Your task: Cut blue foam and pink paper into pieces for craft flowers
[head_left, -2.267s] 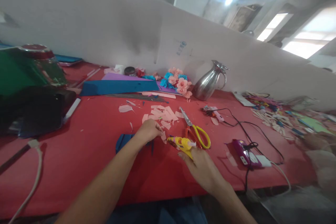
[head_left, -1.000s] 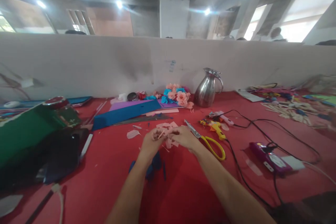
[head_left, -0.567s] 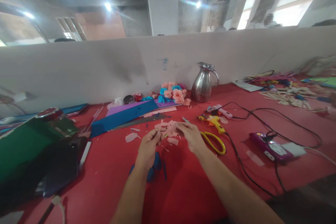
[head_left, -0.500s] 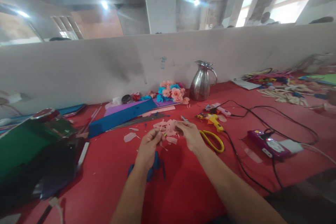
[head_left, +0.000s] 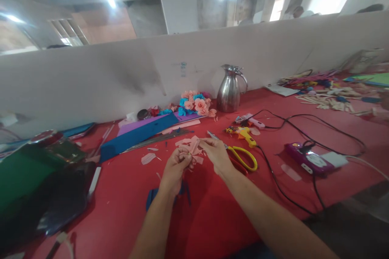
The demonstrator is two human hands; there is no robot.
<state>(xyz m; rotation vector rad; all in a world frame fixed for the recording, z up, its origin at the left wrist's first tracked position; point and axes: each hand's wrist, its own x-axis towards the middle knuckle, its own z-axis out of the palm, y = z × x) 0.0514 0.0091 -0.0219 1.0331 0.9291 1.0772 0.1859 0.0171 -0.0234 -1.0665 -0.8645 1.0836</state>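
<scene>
Person's left hand [head_left: 175, 168] and right hand [head_left: 217, 156] are basically meeting over the red counter [head_left: 121, 198], fingers [head_left: 207, 142] pinched narrow on a bit of pink paper [head_left: 193, 146] between them, right by some pink scraps [head_left: 182, 142]. Can't really make out its shape. Yellow-handled scissors [head_left: 246, 157] lie just beside the right hand, yellow glue gun [head_left: 245, 135] near those, paper flowers [head_left: 199, 104] further back.

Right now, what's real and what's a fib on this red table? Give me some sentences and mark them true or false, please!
1. The yellow glue gun lies on the red table. True.
2. The right grip holds the scissors. False: the scissors lie on the table; the right grip holds pink paper.
3. The metal jug stands upright. True.
4. The flowers are all blue. False: several flowers are pink.
</scene>
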